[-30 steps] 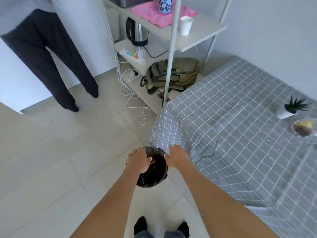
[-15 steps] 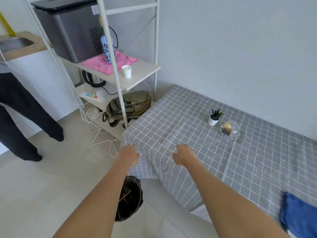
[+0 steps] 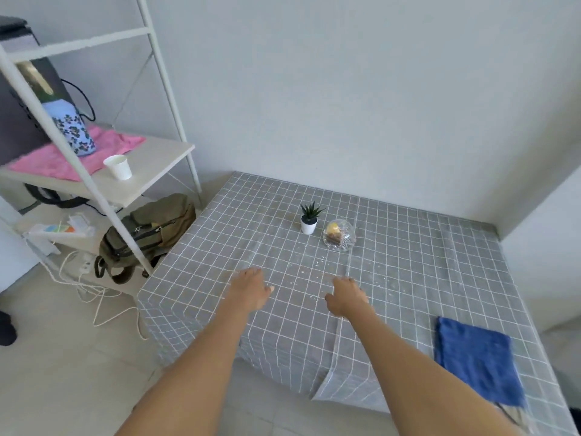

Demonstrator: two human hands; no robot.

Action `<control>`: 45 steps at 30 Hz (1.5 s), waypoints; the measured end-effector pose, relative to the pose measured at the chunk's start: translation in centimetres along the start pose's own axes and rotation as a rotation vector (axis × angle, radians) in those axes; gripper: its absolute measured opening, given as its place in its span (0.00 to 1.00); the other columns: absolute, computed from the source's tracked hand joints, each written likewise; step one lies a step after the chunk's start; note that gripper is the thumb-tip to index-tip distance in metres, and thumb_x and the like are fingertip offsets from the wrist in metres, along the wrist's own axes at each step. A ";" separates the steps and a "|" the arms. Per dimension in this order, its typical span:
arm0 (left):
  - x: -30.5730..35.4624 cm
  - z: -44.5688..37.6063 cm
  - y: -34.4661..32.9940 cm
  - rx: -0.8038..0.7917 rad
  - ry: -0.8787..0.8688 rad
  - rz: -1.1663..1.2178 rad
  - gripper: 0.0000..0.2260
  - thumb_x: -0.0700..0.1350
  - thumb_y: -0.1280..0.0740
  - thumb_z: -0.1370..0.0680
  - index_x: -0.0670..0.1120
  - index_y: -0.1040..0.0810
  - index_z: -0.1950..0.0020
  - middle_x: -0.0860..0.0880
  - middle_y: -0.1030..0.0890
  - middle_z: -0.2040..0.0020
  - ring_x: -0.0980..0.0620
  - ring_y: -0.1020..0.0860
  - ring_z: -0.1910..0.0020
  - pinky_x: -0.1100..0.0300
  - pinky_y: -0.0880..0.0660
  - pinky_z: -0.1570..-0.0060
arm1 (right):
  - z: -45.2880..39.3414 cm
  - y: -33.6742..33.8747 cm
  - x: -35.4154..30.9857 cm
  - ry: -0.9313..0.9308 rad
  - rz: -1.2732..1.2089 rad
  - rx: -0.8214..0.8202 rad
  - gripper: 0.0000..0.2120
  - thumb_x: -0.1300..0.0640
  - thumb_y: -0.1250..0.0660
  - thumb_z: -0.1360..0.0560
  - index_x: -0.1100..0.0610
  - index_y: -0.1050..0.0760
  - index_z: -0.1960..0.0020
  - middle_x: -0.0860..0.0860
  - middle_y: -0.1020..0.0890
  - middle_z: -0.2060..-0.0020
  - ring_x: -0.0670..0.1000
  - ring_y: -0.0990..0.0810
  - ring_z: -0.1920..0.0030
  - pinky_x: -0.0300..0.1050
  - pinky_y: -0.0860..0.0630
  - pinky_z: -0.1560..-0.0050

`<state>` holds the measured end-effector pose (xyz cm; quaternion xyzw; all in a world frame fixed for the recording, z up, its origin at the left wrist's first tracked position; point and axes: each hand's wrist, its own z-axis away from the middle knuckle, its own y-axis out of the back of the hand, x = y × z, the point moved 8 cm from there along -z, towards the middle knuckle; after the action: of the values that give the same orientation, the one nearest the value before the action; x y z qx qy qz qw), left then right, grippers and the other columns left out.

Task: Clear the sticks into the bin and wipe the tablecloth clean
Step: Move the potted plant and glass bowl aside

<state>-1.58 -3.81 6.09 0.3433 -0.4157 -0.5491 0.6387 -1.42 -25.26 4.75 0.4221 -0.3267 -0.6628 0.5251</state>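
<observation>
A grey checked tablecloth (image 3: 408,272) covers the table, with small white specks scattered near its middle. My left hand (image 3: 250,291) and my right hand (image 3: 345,297) hover over the cloth's near left part, fingers relaxed and holding nothing. A folded blue cloth (image 3: 478,363) lies on the table at the near right, well to the right of my right hand. No sticks and no bin are in view.
A small potted plant (image 3: 309,220) and a glass bowl (image 3: 339,237) stand mid-table. A white shelf rack (image 3: 125,184) at the left holds a pink towel, a patterned bottle and a paper cup; a green backpack (image 3: 147,231) and cables lie below it.
My view has risen from the black bin on the floor to the tabletop. Both hands moved up from the bin and now hover over the cloth. The bin has left the view.
</observation>
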 end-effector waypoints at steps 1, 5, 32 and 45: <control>0.8 -0.6 -0.3 -0.013 -0.013 0.000 0.27 0.53 0.45 0.18 0.41 0.46 0.23 0.42 0.42 0.23 0.43 0.43 0.25 0.48 0.43 0.28 | -0.1 -0.1 1.0 -0.025 -0.011 -0.001 0.22 0.52 0.43 0.20 0.58 0.39 0.28 0.56 0.35 0.29 0.57 0.39 0.29 0.53 0.39 0.31; 3.1 -3.3 -1.0 -0.044 -0.070 -0.039 0.27 0.54 0.44 0.18 0.41 0.45 0.24 0.42 0.40 0.25 0.43 0.41 0.26 0.48 0.41 0.28 | -0.9 -0.4 4.0 -0.105 -0.045 -0.008 0.23 0.52 0.44 0.20 0.57 0.41 0.27 0.55 0.37 0.28 0.56 0.41 0.27 0.53 0.39 0.30; 5.1 -22.3 1.9 -0.072 -0.215 0.031 0.35 0.55 0.39 0.20 0.41 0.52 0.22 0.43 0.45 0.23 0.44 0.44 0.24 0.49 0.42 0.27 | -16.5 4.0 5.8 -0.238 -0.207 0.194 0.45 0.41 0.33 0.28 0.51 0.57 0.23 0.53 0.49 0.23 0.55 0.51 0.24 0.56 0.46 0.27; 7.0 -26.8 1.1 0.102 -0.175 0.334 0.39 0.59 0.28 0.29 0.43 0.40 0.26 0.46 0.35 0.27 0.46 0.37 0.28 0.51 0.38 0.30 | -22.4 2.7 7.1 -0.161 -0.427 0.272 0.56 0.41 0.23 0.38 0.49 0.56 0.24 0.54 0.42 0.25 0.56 0.45 0.25 0.56 0.41 0.28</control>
<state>23.54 -11.04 -3.04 0.2523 -0.5481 -0.4415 0.6640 19.24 -32.60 -4.04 0.4942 -0.3567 -0.7401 0.2841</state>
